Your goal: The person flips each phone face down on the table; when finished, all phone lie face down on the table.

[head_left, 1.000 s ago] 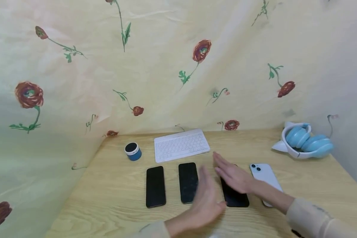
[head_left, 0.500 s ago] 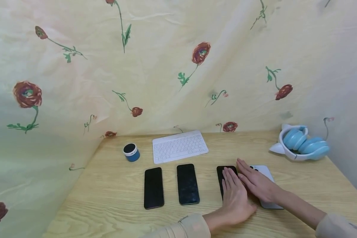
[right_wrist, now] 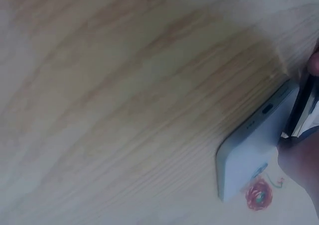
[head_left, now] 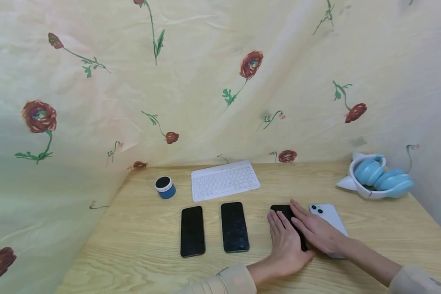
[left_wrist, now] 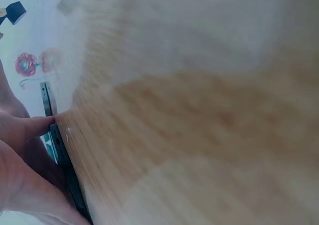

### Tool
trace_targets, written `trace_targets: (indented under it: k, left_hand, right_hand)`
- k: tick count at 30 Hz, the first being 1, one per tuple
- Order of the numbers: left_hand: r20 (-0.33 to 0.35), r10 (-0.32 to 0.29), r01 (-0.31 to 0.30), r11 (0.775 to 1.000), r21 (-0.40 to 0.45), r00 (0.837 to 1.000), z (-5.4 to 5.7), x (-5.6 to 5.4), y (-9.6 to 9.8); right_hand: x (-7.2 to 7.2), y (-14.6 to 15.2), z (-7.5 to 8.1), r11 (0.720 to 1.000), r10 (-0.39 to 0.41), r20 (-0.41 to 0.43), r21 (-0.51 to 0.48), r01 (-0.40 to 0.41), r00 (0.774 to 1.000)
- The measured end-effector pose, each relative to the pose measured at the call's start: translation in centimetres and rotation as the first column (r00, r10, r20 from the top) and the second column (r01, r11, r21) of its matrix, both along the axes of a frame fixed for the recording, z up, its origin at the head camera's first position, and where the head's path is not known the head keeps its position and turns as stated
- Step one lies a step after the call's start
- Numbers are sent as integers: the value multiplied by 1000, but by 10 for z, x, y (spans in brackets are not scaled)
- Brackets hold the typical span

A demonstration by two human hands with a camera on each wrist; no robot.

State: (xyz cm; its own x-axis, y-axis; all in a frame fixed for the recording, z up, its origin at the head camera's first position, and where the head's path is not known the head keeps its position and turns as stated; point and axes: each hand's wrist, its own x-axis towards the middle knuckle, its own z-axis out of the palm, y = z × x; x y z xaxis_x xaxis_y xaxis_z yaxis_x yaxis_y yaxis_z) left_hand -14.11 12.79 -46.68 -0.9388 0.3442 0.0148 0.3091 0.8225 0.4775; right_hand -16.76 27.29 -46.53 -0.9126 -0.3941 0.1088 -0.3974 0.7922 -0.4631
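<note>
In the head view a black smartphone (head_left: pixel 300 233) lies flat on the wooden table, partly hidden by both hands. My left hand (head_left: pixel 287 250) rests at its left side and over its lower part, fingers straight. Along its right edge lies my right hand (head_left: pixel 320 233), fingers also extended, its forearm crossing the lower part of a white smartphone (head_left: pixel 335 218) that shows two camera lenses. The black phone's side edge (left_wrist: pixel 72 182) appears beside my hand in the left wrist view. Two more black phones, a middle one (head_left: pixel 235 227) and a left one (head_left: pixel 192 231), lie screen up.
A white keyboard (head_left: pixel 226 182) lies behind the phones. Left of it stands a small blue speaker (head_left: pixel 166 189). White-and-blue headphones (head_left: pixel 369 173) with pointed ears sit at the back right. A flowered cloth (head_left: pixel 191 81) hangs behind the table.
My left hand has moved right from beside the middle phone onto the third black phone. My right hand has shifted right, from over that phone to its right edge.
</note>
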Motion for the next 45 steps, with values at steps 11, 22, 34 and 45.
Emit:
trace_targets:
  k: [11, 22, 34, 45]
  left_hand:
    - [4, -52, 52, 995, -86, 999, 0, -2, -4]
    - [83, -104, 116, 981, -156, 991, -1, -5, -18]
    - [-48, -181, 163, 954, -250, 982, -9, -5, -18]
    - [-148, -162, 102, 930, -352, 976, 5, -7, -19]
  right_hand:
    - [2, -5, -3, 1000, -25, 4, 10, 25, 1000]
    - [7, -8, -7, 997, -62, -26, 45, 63, 998]
    - [12, -12, -11, 999, -45, -25, -9, 45, 999]
    - [7, -10, 2, 986, -66, -83, -156, 52, 994]
